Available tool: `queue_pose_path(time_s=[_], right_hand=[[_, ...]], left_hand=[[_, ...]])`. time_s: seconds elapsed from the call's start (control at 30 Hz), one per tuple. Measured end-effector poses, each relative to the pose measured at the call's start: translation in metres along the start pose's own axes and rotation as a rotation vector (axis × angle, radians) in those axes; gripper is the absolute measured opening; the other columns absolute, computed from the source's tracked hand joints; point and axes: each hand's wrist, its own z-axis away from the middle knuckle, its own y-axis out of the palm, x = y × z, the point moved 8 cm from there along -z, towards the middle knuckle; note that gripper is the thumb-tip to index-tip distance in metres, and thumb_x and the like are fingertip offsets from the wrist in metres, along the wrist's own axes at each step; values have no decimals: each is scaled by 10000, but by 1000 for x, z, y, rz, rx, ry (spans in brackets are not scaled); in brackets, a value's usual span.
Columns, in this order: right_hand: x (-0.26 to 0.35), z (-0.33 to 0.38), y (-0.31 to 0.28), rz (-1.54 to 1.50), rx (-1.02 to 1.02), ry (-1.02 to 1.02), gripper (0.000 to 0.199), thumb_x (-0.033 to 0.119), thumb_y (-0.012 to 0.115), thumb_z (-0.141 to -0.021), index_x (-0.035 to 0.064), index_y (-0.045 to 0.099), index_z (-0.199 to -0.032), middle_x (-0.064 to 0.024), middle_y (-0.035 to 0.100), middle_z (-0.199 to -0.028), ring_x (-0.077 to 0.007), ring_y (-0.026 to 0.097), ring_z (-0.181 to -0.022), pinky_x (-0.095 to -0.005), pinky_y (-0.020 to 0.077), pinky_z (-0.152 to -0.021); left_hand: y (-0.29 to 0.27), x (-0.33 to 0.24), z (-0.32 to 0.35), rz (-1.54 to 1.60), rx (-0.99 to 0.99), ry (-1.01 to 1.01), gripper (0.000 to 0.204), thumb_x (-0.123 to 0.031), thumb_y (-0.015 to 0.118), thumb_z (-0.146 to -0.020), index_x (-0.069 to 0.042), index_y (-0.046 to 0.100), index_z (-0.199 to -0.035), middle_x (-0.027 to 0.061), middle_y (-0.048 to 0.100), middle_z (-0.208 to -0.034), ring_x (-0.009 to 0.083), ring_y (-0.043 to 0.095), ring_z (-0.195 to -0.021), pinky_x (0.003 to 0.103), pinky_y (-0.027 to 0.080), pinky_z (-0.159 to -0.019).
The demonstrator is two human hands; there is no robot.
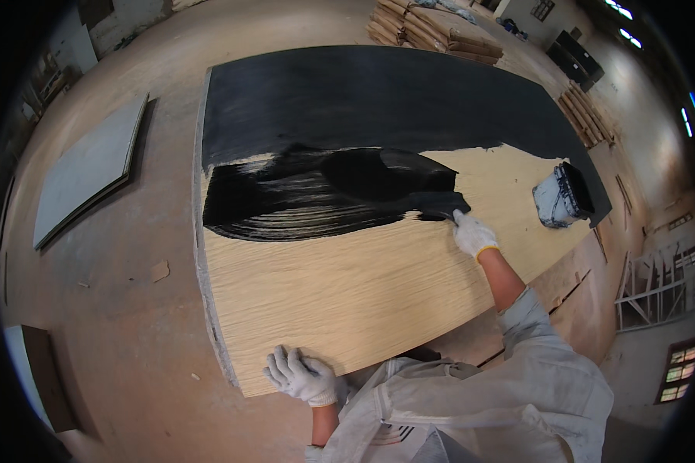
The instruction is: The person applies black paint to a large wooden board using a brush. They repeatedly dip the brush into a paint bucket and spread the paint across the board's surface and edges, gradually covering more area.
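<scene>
A large wood-grain board (340, 293) lies before me, its far part covered by an even black coating (363, 96). Nearer, a wet, glossy black band (278, 201) with streaked edges runs across from the left edge to the middle. My right hand (473, 234), in a white glove, grips a wide, flat paint brush (442, 204) coated in black, which touches the right end of that band. At the near left corner, my gloved left hand (301, 376) rests on the board's edge with fingers extended. A paint-smeared bucket (554, 201) stands on the board's right side; its contents are hidden.
Flat grey panels (93, 174) lie on the floor to the left, and a box-like piece (42, 378) sits at lower left. Brown bundles (432, 35) are stacked beyond the board. More brown lengths (587, 116) and a pale metal frame (656, 289) are at right.
</scene>
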Motion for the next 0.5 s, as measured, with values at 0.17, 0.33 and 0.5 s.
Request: queue_pose_path(time_s=[0.17,0.33,0.5], right_hand=[[-61,-132,-37,-33,-150,-15,445,251,462,-1078,98,659,-1447,-194,686,-1444,-423,638,-1344,-514,521,-1129],[-31,-143,-41,6,-62,-67,413,228,503,-1038,87,683,-1383,-207,709,-1399,-430,662,-1309,-542,544,-1082],[-68,-119,-39,-67,-105,-67,417,215,526,-1015,85,652,-1391,-223,691,-1423,-432,648,-1331,-541,525,-1104]], left_hand=[[2,-11,-5,-16,7,42,320,-78,566,-851,-37,695,-1141,229,684,-1375,497,556,-1363,668,316,-1242],[0,-4,-4,-48,-13,37,322,-68,562,-867,-23,688,-1159,219,685,-1381,496,545,-1372,649,338,-1225],[-2,-8,-2,-45,-14,-3,298,-88,567,-891,-11,691,-1151,214,686,-1385,482,541,-1374,619,347,-1227]])
